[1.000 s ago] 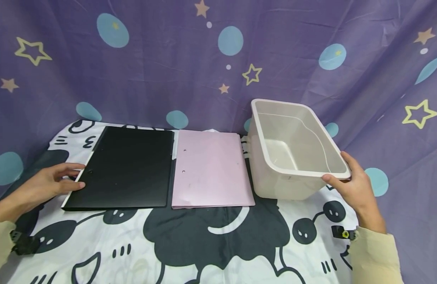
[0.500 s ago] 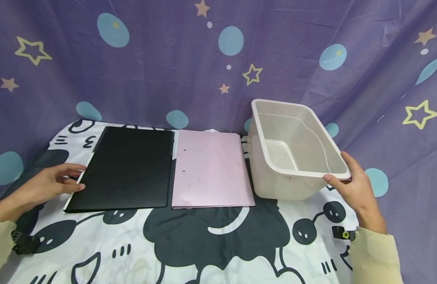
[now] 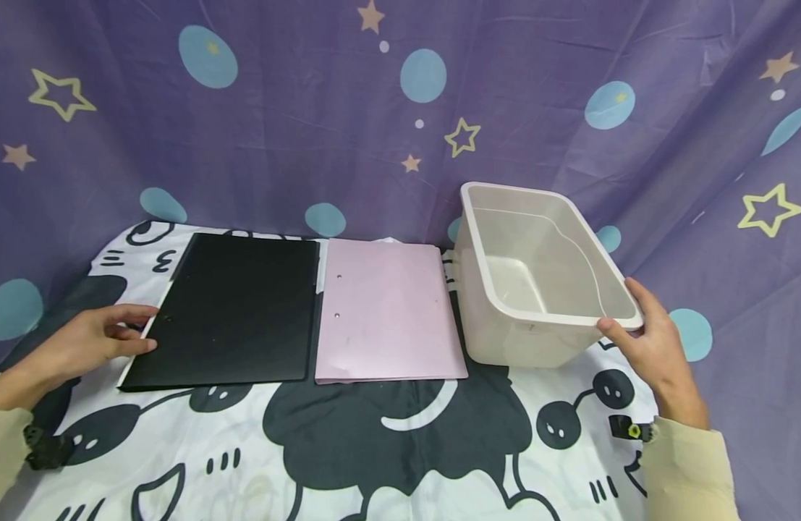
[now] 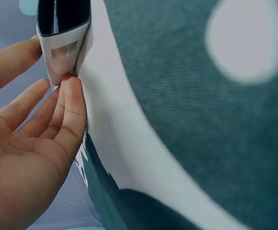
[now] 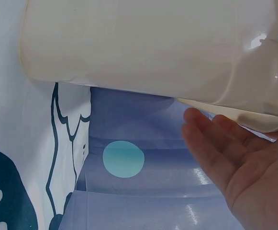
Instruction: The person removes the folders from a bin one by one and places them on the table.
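Note:
A black binder [image 3: 237,311] with a white spine lies flat at the left in the head view. My left hand [image 3: 94,340] grips its spine edge, thumb on the top cover. In the left wrist view, the fingers [image 4: 72,112] touch the lower edge of the white spine [image 4: 62,55]. At the right stands an off-white plastic bin [image 3: 524,333], upright, with nothing inside. My right hand [image 3: 654,347] holds its near right rim corner, thumb on the rim. Seen by the right wrist camera, the fingers [image 5: 210,143] are beneath the rim.
A pink folder [image 3: 387,311] lies flat between the black binder and the bin. Beneath everything is a white cloth [image 3: 231,449] with dark cartoon prints. Behind hangs a purple curtain [image 3: 296,130] with stars and blue dots, close to the bin's far side.
The black binder's near left corner has shifted slightly right and toward me, with my left hand still on it. My right thumb has slid a little along the rim. The bin has not moved.

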The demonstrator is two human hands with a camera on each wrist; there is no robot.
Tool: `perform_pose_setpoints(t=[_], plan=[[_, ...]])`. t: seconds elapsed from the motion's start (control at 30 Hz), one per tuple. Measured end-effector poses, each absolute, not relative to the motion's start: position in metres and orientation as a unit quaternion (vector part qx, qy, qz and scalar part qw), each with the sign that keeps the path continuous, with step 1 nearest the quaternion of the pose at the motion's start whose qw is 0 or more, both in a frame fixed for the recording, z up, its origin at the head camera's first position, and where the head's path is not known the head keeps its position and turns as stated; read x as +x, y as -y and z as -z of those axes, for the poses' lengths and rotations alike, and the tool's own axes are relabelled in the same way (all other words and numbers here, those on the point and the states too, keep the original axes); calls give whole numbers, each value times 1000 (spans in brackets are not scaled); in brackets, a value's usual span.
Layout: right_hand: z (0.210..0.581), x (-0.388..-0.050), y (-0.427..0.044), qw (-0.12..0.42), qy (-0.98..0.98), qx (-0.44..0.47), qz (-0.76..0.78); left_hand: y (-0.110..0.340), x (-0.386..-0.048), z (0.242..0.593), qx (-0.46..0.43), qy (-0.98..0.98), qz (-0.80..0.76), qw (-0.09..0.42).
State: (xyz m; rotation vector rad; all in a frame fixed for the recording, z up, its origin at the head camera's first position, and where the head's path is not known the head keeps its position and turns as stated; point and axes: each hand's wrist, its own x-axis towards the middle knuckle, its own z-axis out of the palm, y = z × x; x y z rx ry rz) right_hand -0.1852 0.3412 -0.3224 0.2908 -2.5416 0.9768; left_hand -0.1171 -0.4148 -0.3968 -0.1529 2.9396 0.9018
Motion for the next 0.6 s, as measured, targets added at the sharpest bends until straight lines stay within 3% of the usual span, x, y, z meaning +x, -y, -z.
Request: perform_pose_setpoints(t=[0.37, 0.6], plan=[[325, -189, -340, 249, 900, 119, -338, 410, -116, 399, -63, -953, -297, 4], [323, -189, -335, 288, 881, 132, -351, 403, -114, 397, -60, -953, -294, -48]])
